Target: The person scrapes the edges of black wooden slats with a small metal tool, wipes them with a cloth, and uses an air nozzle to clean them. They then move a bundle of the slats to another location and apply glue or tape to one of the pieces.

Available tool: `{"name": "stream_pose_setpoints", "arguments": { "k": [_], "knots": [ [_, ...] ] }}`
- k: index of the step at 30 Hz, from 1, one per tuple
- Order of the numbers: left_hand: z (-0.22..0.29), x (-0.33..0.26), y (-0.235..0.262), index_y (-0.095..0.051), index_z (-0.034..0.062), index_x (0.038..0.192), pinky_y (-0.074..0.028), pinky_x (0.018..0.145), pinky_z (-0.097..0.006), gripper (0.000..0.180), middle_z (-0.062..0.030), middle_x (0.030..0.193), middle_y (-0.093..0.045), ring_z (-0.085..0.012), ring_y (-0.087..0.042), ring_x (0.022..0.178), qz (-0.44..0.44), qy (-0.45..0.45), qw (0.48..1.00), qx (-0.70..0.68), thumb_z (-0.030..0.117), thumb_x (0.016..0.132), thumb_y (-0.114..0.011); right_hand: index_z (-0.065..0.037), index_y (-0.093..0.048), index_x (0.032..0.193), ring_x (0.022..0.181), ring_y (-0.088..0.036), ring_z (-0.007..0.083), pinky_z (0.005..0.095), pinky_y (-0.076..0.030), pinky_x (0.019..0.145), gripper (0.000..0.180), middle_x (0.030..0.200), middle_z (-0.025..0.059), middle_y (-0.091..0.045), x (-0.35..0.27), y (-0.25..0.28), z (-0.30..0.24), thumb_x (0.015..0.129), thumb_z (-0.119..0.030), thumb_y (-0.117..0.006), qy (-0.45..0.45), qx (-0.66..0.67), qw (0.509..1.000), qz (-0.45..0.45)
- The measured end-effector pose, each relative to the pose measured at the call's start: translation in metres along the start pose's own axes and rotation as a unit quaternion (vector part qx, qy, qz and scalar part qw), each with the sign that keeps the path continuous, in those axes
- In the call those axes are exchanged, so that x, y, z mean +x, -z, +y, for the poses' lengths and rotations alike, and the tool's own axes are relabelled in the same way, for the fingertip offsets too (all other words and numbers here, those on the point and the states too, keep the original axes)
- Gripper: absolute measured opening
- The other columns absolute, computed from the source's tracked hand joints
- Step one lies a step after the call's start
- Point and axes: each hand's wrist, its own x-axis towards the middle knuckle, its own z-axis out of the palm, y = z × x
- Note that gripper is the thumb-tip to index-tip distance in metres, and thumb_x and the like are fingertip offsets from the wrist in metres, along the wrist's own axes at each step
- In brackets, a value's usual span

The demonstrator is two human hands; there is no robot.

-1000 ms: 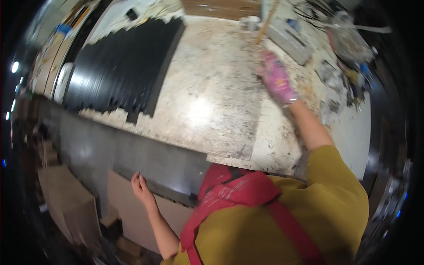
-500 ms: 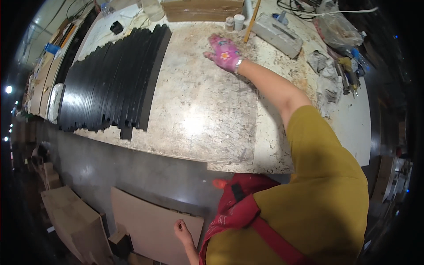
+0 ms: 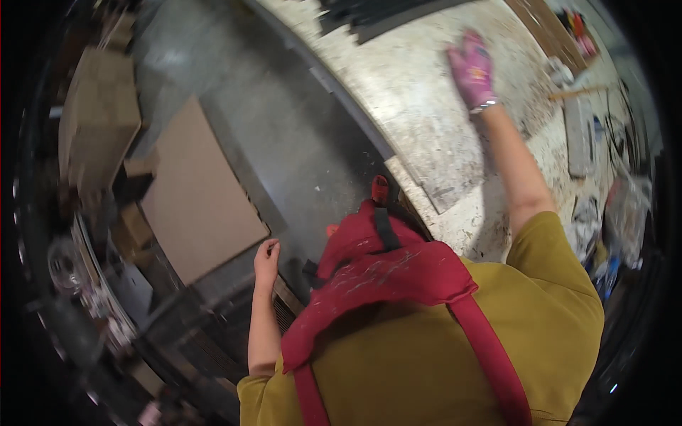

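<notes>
My right hand [image 3: 472, 74], in a pink patterned glove, rests on the stained pale top of the workbench [image 3: 419, 92]. Its fingers are stretched out with the thumb apart, and nothing is in them. Long black strips [image 3: 398, 15] lie side by side beyond it, cut off by the upper edge of the view. My bare left hand [image 3: 267, 259] hangs low at my left, away from the bench. Its fingers are curled together, and no held thing shows. Near it, lower down, is a large flat brown board [image 3: 206, 202].
Brown cartons [image 3: 103, 121] stand at the left. On the bench's right side are a wooden stick [image 3: 579, 92], a long grey box [image 3: 580, 135], a clear plastic bag [image 3: 629, 213] and crumpled cloth [image 3: 586, 220]. A cardboard box [image 3: 543, 32] sits at the far right.
The view has swung left and down, so the bench now shows at the upper right and more floor appears. My right hand stays flat on the bench; my left stays curled and low.
</notes>
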Motion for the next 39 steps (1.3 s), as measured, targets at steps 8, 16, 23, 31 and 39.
{"name": "stream_pose_setpoints", "arguments": {
  "k": [8, 16, 23, 31, 39],
  "knots": [
    [-0.151, -0.108, -0.073, -0.065, 0.0055, 0.089, -0.046, 0.080, -0.044, 0.022, -0.0172, 0.096, -0.061, -0.0348, -0.058, 0.093, 0.064, 0.107, 0.991, 0.044, 0.024, 0.082, -0.055, -0.007, -0.041, 0.134, 0.128, -0.037, 0.0346, 0.0452, -0.026, 0.106, 0.055, 0.141, 0.0145, -0.037, -0.111, 0.039, -0.261, 0.088, -0.035, -0.054, 0.342, 0.245, 0.815, -0.399],
    [-0.158, -0.268, -0.059, -0.060, 0.0058, 0.100, -0.045, 0.079, -0.042, 0.023, -0.0184, 0.111, -0.060, -0.0322, -0.060, 0.092, 0.175, 0.314, 0.901, -0.242, 0.022, 0.084, -0.056, 0.003, -0.061, 0.102, 0.087, -0.057, 0.0131, 0.0273, -0.044, 0.080, 0.026, 0.090, 0.0045, -0.061, -0.195, -0.021, -0.342, 0.086, -0.018, -0.062, 0.097, 0.417, 0.650, -0.627],
    [-0.212, -0.406, -0.179, -0.053, 0.0037, 0.117, -0.050, 0.072, -0.037, 0.040, -0.0169, 0.099, -0.064, -0.0283, -0.065, 0.083, 0.286, 0.466, 0.803, -0.238, 0.017, 0.079, -0.057, -0.004, -0.039, 0.132, 0.086, -0.054, 0.0164, 0.0273, -0.045, 0.074, 0.053, 0.100, 0.0094, -0.055, -0.244, -0.001, -0.425, 0.081, -0.001, -0.052, 0.245, 0.401, 0.511, -0.719],
    [-0.179, -0.385, -0.271, -0.056, 0.0063, 0.115, -0.047, 0.083, -0.040, 0.044, -0.0214, 0.107, -0.059, -0.0327, -0.060, 0.094, 0.322, 0.478, 0.749, -0.326, 0.020, 0.074, -0.066, -0.003, -0.040, 0.131, 0.058, -0.054, 0.0118, 0.0254, -0.043, 0.052, 0.053, 0.067, 0.0039, -0.055, -0.229, 0.003, -0.496, 0.080, -0.005, -0.055, 0.323, 0.341, 0.488, -0.736],
    [-0.195, -0.364, -0.247, -0.057, 0.0082, 0.115, -0.041, 0.095, -0.040, 0.047, -0.0167, 0.117, -0.054, -0.0349, -0.049, 0.112, 0.399, 0.450, 0.748, -0.279, 0.029, 0.075, -0.069, -0.002, -0.044, 0.127, 0.076, -0.062, 0.0207, 0.0305, -0.050, 0.065, 0.051, 0.089, 0.0140, -0.063, -0.260, -0.004, -0.578, 0.078, -0.006, -0.059, 0.385, 0.243, 0.410, -0.790]
  ]
}}
